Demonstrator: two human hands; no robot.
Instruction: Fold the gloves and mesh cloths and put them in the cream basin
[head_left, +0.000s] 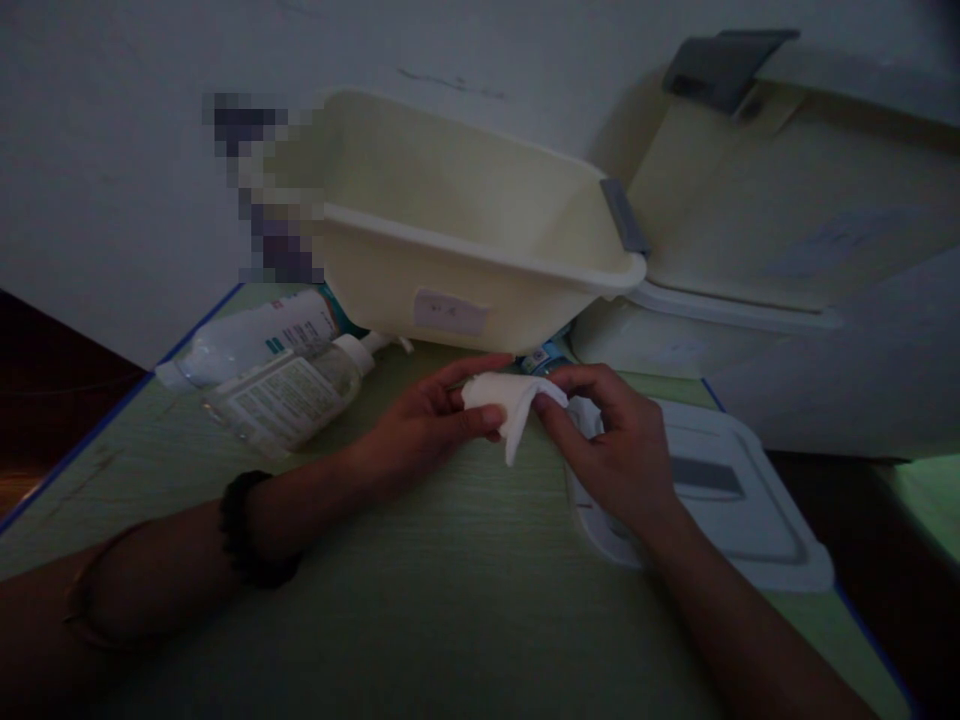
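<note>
A folded white tissue (510,392) is held between both hands over the green table, with one flap hanging down at its middle. My left hand (442,415) pinches its left end, thumb in front and fingers behind. At the other end, my right hand (619,430) grips the tissue between thumb and fingers. Just behind the hands stands a cream plastic bin (480,235) with a small paper label. Part of a small blue-labelled bottle (546,357) shows behind the tissue. Under my right hand lies a white lid (739,500) with a grey handle.
On the left, a clear pump bottle (289,395) and a white bottle (251,335) lie on their sides. Stacked cream boxes (750,200) with a grey latch stand at the back right against the wall. Blue edging runs along the green table (390,610).
</note>
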